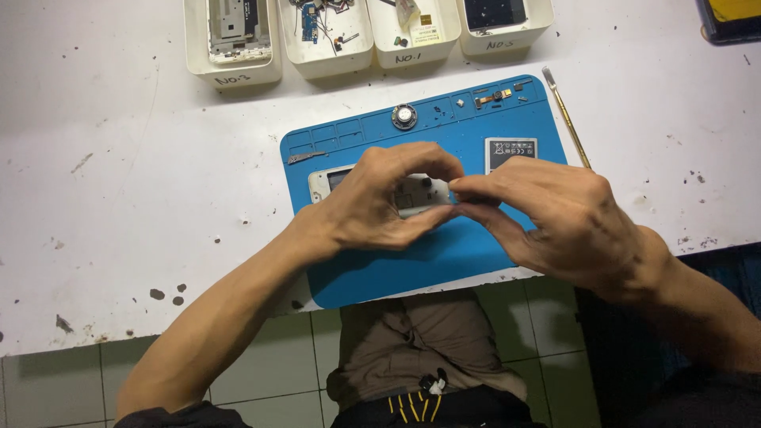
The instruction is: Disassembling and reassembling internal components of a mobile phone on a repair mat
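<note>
- Head view, hands: the left hand curls over a white phone body, fingers closed around its far and near edges, gripping it. The right hand meets it from the right, thumb and forefinger pinched together at the phone body's right end; whether a small part sits in that pinch cannot be told.
- Head view, position of the phone body: it lies lengthwise on the middle of a blue work mat, mostly covered by the left hand, with its left end showing beyond the knuckles.
- Head view, mat: the mat sits on a white, stained bench, its near edge at the bench's near edge. Along the far rim of the mat, shallow compartments hold a round speaker part and a few small components. A flat battery lies on the mat just beyond the right hand. A thin metal strip rests at the mat's far left.
- Head view, surroundings: a slim pry tool lies on the bench just right of the mat. Four white trays stand in a row at the far edge, holding phone frames, boards and loose parts.
</note>
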